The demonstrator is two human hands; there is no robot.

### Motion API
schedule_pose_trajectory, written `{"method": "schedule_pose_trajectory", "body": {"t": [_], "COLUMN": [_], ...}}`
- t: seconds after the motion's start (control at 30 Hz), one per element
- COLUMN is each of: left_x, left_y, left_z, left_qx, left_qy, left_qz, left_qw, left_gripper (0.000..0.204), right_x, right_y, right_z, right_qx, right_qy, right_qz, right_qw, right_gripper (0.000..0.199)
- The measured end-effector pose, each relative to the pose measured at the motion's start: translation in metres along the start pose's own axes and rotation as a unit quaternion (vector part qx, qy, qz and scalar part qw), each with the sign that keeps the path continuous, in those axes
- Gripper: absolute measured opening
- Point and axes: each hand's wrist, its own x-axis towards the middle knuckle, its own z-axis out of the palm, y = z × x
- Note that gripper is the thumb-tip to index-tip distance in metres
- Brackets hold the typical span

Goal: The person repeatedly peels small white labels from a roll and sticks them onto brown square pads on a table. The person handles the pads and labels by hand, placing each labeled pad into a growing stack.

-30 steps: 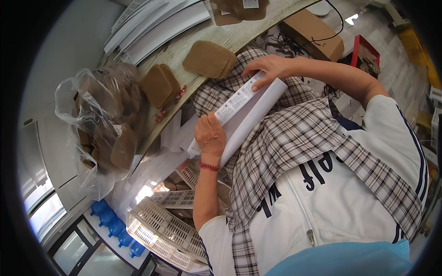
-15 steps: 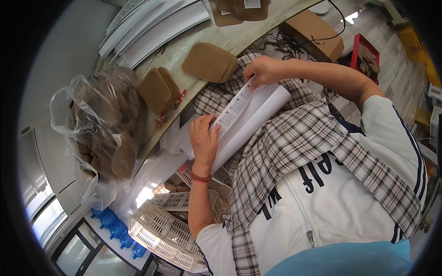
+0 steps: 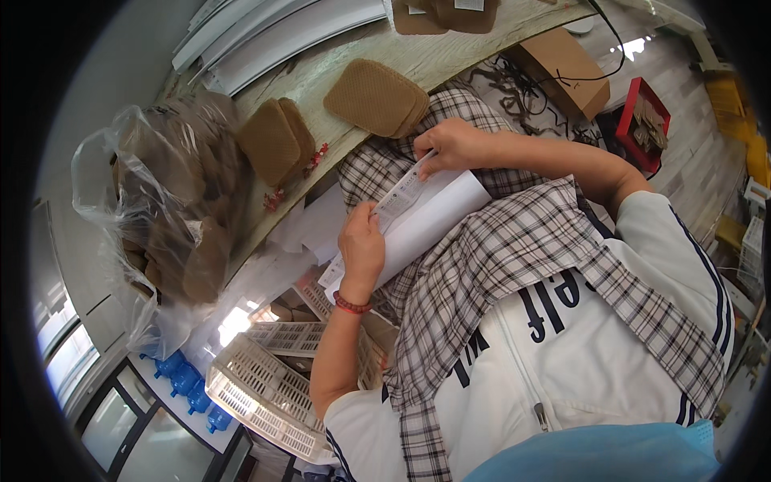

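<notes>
A: Please begin from the left. What is there?

B: At the left end of the surface (image 3: 438,56) is a clear plastic bag (image 3: 173,193) with brown pads inside. Next, one small stack of pads (image 3: 273,145) lies close to the near edge, and a larger stack (image 3: 373,96) is further right along this same edge.

A: And the hands?

B: Both are beyond the near edge, over the checked apron (image 3: 514,233). The left hand (image 3: 363,245) has its fingers bent together and pinches the white sheet (image 3: 438,225) by its printed strip (image 3: 401,197). The sheet lies on the lap, curled toward the body. The right hand (image 3: 451,146) pinches the upper end of the strip between thumb and fingers.

A: What could go wrong from here?

B: In my judgement, the strip could crease or tear crookedly, if the two hands pull unevenly. The curled part could also slide off the lap, because no hand holds it.

A: What differs from half a second ago?

B: The left fingers were more spread, and now they are gathered. The right hand has come nearer to the left one, so less of the strip shows between them. The view has shifted slightly, but both stacks remain near the same edge.
</notes>
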Motion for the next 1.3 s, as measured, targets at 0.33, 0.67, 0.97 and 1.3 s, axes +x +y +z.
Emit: {"method": "schedule_pose_trajectory", "body": {"t": [0.33,0.67,0.97,1.3], "left_x": [0.035,0.041,0.048,0.044], "left_y": [0.036,0.042,0.043,0.045], "left_z": [0.039,0.041,0.037,0.034], "left_qx": [-0.104,-0.059,-0.081,-0.044], "left_qy": [0.100,0.115,0.053,0.028], "left_qz": [0.024,0.080,-0.004,0.000], "left_qw": [0.989,0.988,0.995,0.999], "left_gripper": [0.007,0.003,0.009,0.008], "right_x": [-0.024,-0.037,-0.042,-0.056], "right_y": [0.011,0.006,-0.006,-0.028], "right_z": [-0.006,-0.014,-0.006,-0.020], "right_qx": [0.125,-0.065,-0.146,0.305], "right_qy": [0.161,0.224,0.296,0.280], "right_qz": [-0.026,-0.108,-0.195,-0.063], "right_qw": [0.979,0.966,0.924,0.908], "right_gripper": [0.018,0.017,0.016,0.003]}}
